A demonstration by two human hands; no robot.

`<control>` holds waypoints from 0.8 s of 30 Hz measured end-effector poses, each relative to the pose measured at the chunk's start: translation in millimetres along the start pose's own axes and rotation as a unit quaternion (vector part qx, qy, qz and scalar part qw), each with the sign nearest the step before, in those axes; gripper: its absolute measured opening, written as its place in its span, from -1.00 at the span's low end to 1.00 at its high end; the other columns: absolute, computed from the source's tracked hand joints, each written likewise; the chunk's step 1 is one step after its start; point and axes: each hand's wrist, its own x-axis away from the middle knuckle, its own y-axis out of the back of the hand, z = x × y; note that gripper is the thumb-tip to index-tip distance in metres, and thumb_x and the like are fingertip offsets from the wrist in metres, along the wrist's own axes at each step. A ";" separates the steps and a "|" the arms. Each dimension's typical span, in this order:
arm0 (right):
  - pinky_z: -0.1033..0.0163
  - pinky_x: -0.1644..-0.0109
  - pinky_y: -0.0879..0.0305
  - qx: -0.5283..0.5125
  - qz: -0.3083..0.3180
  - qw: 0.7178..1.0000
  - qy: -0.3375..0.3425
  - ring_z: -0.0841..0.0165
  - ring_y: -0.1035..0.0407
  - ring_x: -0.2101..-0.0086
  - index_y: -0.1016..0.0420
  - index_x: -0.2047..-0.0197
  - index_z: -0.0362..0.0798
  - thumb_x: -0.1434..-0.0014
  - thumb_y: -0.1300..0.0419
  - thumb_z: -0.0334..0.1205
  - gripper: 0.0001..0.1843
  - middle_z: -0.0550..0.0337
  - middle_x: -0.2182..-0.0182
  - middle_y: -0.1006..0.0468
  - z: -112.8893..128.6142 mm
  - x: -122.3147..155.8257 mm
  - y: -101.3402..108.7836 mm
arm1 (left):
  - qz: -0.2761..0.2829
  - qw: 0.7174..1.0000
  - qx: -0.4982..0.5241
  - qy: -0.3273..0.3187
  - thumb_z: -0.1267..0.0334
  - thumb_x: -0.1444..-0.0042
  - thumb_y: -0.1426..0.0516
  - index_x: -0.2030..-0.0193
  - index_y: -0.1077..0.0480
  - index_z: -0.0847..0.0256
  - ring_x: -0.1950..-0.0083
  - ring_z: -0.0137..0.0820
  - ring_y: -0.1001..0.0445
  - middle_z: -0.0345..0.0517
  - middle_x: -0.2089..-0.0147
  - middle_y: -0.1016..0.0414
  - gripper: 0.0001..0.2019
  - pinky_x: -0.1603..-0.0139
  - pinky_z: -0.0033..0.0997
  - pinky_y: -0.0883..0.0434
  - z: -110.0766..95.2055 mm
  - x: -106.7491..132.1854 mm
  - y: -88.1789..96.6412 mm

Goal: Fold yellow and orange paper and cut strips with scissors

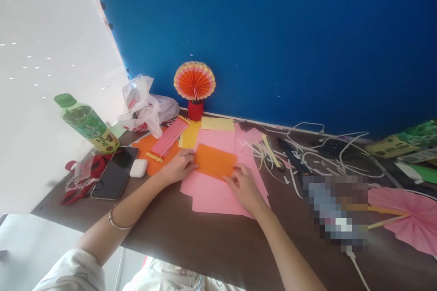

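Observation:
An orange sheet of paper (pixel 215 161) lies slightly tilted over several pink sheets (pixel 218 202). My left hand (pixel 179 165) pinches its left edge, fingers curled. At the lower right corner, my right hand (pixel 243 186) grips it between thumb and fingers. Left of the sheets is a pleated pink strip with yellow edges (pixel 169 138), resting on orange paper (pixel 155 143). Yellow paper pieces (pixel 217 123) lie behind the orange sheet. A round pleated paper fan (pixel 194 81) in orange, pink and yellow stands upright in a red holder (pixel 195 111) against the blue wall.
To the left are a green-capped bottle (pixel 87 122), a phone (pixel 115 173), a white earbud case (pixel 138 168) and a plastic bag (pixel 146 107). On the right lie tangled white cables (pixel 317 157), paper scraps (pixel 271 151), a pink paper fan (pixel 409 218) and another bottle (pixel 406 141).

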 end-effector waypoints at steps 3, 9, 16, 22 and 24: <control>0.02 -0.01 -0.26 -0.003 0.003 1.000 -0.002 0.17 -0.20 -0.01 -0.15 0.59 -0.03 -0.16 -0.02 -0.05 -0.64 0.00 0.02 -0.26 -0.5 -0.9 -1.2 | 0.005 1.000 -0.027 0.006 0.19 -0.17 -0.04 0.41 -0.32 0.29 -0.11 -0.26 -0.29 0.08 -0.05 -0.29 -0.78 -0.12 -0.26 -0.30 -0.9 -0.2 -3.2; 0.04 0.08 -0.31 0.012 -0.033 0.998 0.046 0.17 -0.24 0.05 -0.17 0.59 -0.03 -0.16 -0.04 -0.11 -0.67 -0.01 0.09 -0.29 -3.2 -0.9 -5.2 | 0.002 0.996 -0.087 -0.031 0.29 -0.18 -0.02 0.30 -0.28 0.30 -0.09 -0.25 -0.30 0.12 -0.04 -0.28 -0.88 -0.08 -0.22 -0.32 -4.2 0.6 -5.6; 0.05 0.09 -0.32 0.033 -0.048 0.996 0.063 0.19 -0.24 0.06 -0.19 0.56 -0.03 -0.16 -0.03 -0.17 -0.72 -0.01 0.11 -0.29 -4.6 -0.3 -9.1 | 0.062 0.970 -0.185 -0.144 0.50 -0.17 0.09 0.07 -0.32 0.24 -0.24 -0.18 -0.15 0.06 -0.19 -0.23 -0.73 -0.07 -0.18 -0.34 -29.1 4.2 -2.8; 0.08 0.12 -0.34 0.018 -0.055 0.997 0.059 0.20 -0.26 0.08 -0.20 0.55 -0.02 -0.13 -0.04 -0.18 -0.75 0.00 0.13 -0.30 -5.6 -0.9 -9.1 | 0.116 0.952 -0.230 -0.166 0.53 -0.10 0.13 0.01 -0.33 0.48 -0.20 -0.22 -0.24 0.25 -0.19 -0.23 -0.64 -0.19 -0.33 -0.22 -47.6 10.9 -20.3; 0.09 0.11 -0.33 0.024 -0.054 0.997 0.059 0.21 -0.27 0.09 -0.22 0.53 -0.02 -0.13 -0.05 -0.19 -0.78 0.00 0.14 -0.31 -4.7 -0.9 -7.3 | 0.103 0.955 -0.224 -0.164 0.44 -0.14 0.12 -0.03 -0.28 0.56 -0.24 -0.14 -0.18 0.36 -0.22 -0.16 -0.63 -0.21 -0.27 -0.18 -50.3 14.6 -25.5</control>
